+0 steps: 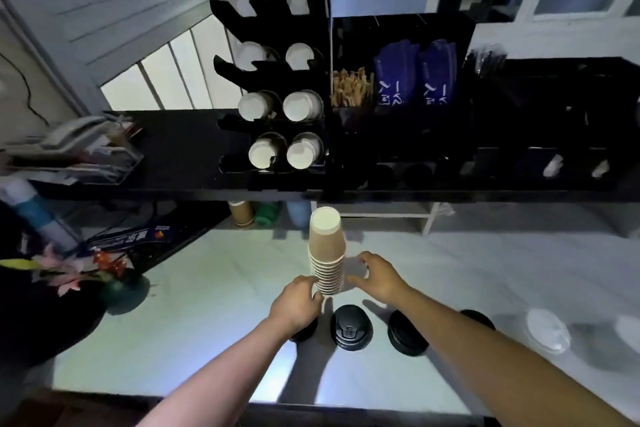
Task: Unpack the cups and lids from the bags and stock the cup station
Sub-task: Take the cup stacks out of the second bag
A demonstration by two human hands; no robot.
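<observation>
Two hands at one upside-down stack of brown paper cups [325, 253], white base on top, standing on the glossy white countertop [207, 288]. Left hand [298, 305] grips the stack's bottom rims, fingers curled round them. Right hand [379, 276] is just beside the stack, fingers spread and loosely bent, holding nothing; contact with the cups unclear. Round black plastic lids [351, 328] lie in a row on the counter nearer the person, one partly under the left hand. Translucent white lids [549, 329] lie further right. Black cup dispenser rack [273, 80] behind the counter holds cups in two columns, white bases facing out. Dark blue packets [414, 80] and wooden stir sticks [351, 87] sit just right of it.
</observation>
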